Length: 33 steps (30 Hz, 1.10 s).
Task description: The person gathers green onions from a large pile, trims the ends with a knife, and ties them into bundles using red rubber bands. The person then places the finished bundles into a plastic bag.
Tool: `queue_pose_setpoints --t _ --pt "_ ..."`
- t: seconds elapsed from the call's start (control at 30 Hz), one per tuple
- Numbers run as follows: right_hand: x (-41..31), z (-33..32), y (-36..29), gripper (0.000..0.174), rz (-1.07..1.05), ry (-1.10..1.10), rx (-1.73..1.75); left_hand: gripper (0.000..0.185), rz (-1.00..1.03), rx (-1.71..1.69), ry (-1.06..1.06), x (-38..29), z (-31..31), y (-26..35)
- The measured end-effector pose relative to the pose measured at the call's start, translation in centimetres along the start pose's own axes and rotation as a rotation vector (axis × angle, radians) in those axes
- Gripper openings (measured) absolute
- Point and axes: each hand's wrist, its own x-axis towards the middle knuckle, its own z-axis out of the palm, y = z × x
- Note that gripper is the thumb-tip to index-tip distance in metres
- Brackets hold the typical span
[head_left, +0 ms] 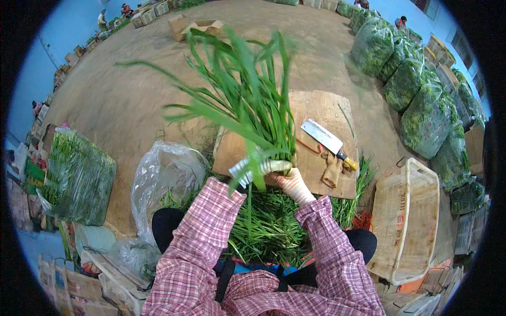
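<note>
A bunch of long, flat green leaves, probably garlic chives [272,114], fans out away from me with its tips blurred. My left hand [272,166], in a pale striped glove, is wrapped around its lower end. Against the base of the stems, my right hand [295,185] in a striped glove has its fingers closed; the leaves and the other hand partly hide its grip. Below both hands lies a heap of loose green leaves [269,233]. A wooden board [316,98] is just beyond, carrying a cleaver [322,134] with a black and yellow handle.
Tan gloves [331,173] and a reddish-brown cord [308,146] lie on the board. A clear plastic bag [162,173] and wrapped greens [79,177] stand left. To the right are a plastic crate [407,221] and bagged vegetables [427,118]. An open cardboard box [201,27] sits farther off.
</note>
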Motion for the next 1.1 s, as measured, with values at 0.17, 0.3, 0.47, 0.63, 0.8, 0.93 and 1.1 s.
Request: queue_pose_setpoints --t 0.17,0.3,0.47,0.63,0.8,0.93,1.1 --pt "-0.3 -0.9 -4.8 0.035 -0.132 0.008 0.195 0.050 -0.027 -0.011 -0.178 6.6 -0.8 5.8" --pt "-0.3 -4.1 -11.1 0.025 -0.117 0.196 0.243 0.057 0.172 -0.027 -0.303 13.8 0.4 9.0" --pt "-1.4 -10.4 -12.1 0.020 0.166 0.368 0.360 0.057 -0.245 0.613 -0.220 14.5 -3.6 1.8" --pt "-3.4 -14.0 -8.9 0.015 0.626 0.405 0.527 0.044 -0.279 1.397 -0.054 9.8 -5.5 -9.8" --pt "-0.2 -14.3 -12.5 0.015 0.337 0.388 0.264 0.048 0.051 1.464 0.111 5.9 -5.4 -11.8" --pt "5.0 -13.8 -19.1 0.017 0.030 0.278 0.162 0.046 -0.001 1.427 0.162 3.2 -4.0 -10.5" --pt "8.3 -10.4 -20.1 0.023 -0.063 0.179 0.254 0.045 -0.015 1.384 0.225 1.7 -3.3 -10.7"
